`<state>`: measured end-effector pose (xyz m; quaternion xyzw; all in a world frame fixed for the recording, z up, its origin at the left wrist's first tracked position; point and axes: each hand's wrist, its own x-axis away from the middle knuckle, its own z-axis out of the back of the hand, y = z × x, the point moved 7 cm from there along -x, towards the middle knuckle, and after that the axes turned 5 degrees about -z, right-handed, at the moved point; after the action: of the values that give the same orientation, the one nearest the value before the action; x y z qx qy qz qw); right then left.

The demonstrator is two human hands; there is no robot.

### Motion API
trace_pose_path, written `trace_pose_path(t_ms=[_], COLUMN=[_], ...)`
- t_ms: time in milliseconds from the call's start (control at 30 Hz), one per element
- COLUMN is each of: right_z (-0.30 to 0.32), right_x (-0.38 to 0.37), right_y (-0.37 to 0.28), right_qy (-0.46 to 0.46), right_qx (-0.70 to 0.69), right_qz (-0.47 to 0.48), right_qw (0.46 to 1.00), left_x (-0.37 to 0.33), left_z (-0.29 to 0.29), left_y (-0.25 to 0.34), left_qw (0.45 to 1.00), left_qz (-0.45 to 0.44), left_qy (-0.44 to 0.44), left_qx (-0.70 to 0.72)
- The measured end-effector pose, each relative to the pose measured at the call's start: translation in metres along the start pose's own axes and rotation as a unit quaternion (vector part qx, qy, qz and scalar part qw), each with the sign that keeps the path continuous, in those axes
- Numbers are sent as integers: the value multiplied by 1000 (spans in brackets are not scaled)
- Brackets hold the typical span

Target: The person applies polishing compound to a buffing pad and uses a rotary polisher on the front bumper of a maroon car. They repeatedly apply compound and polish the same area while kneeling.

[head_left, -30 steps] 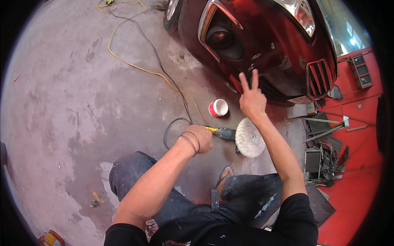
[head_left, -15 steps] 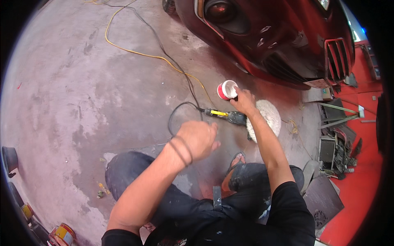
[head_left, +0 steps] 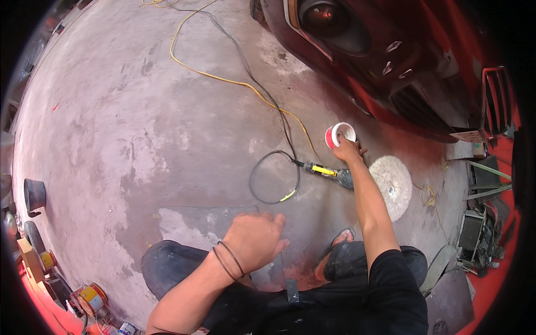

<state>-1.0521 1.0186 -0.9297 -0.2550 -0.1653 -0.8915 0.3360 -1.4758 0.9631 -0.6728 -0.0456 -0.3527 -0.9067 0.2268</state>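
Note:
A small white-and-red tub (head_left: 329, 138) stands on the floor in front of the car. My right hand (head_left: 348, 151) reaches into its mouth with one finger past the rim, while other fingers stand apart outside. Just below lies a polisher (head_left: 344, 178) with a yellow switch grip, partly covered by my forearm. Its round white fluffy pad (head_left: 393, 184) faces up to the right of that arm. My left hand (head_left: 254, 237), a dark band at its wrist, hangs over my knees. Its thumb and index are apart, nothing shows between them, and the fingertips are slightly blurred.
A dark red car front (head_left: 385, 78) fills the upper right. Yellow (head_left: 223, 80) and black cables run across the worn concrete to the polisher. A radiator and parts (head_left: 472, 231) lie at right. A black bucket (head_left: 34, 194) and a yellow-red can (head_left: 92, 298) stand at left.
My view has shifted left, so the floor things sit further right. My right hand has gone deeper into the tub's mouth. My left hand has moved lower, towards my lap.

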Motion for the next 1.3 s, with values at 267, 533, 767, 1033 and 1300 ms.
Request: trace_pose_path(t_ms=[267, 533, 767, 1033, 1300], right_z=[5, 54, 91, 144, 132], right_x=[18, 134, 152, 141, 160], right_y=[11, 2, 3, -104, -131], right_qy=[53, -42, 95, 391, 402], right_qx=[-422, -830, -774, -240, -242], right_qz=[112, 140, 118, 89, 179], right_qw=[898, 538, 615, 884, 865], left_x=[-40, -98, -108, -102, -94], left_z=[-12, -12, -12, -16, -12], left_y=[-15, -35, -40, -31, -35], left_qw=[998, 995, 994, 990, 991], left_qz=[-9, -28, -42, -60, -58], left_qy=[-53, -100, -96, -130, -119], left_qx=[10, 11, 9, -9, 7])
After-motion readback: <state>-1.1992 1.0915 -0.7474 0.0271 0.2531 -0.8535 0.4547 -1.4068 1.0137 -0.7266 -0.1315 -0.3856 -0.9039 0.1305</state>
